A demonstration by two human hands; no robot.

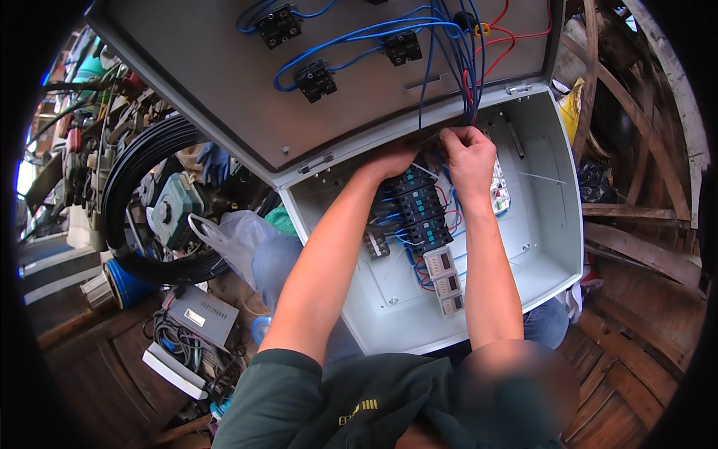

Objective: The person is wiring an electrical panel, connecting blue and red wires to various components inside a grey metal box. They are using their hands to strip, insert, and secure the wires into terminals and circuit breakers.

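Observation:
An open grey electrical enclosure (555,247) lies across my lap with its door (187,45) raised at the far side. Both hands are inside it near the hinge edge, below a bundle of blue and red wires (465,82) coming down from the door. My right hand (471,156) is closed in a pinch; what it holds is too small to make out. My left hand (396,160) reaches in beside it, its fingers in shadow and mostly hidden. Below them sit a row of black contactors (422,209) and several light-grey modules with small displays (446,283).
Black switch blocks (315,80) are mounted on the door. At left are a coil of black cable (120,187), a clear plastic bag (238,243), a grey metal box (198,318) and tangled cords. Timber pieces (636,112) lean at right.

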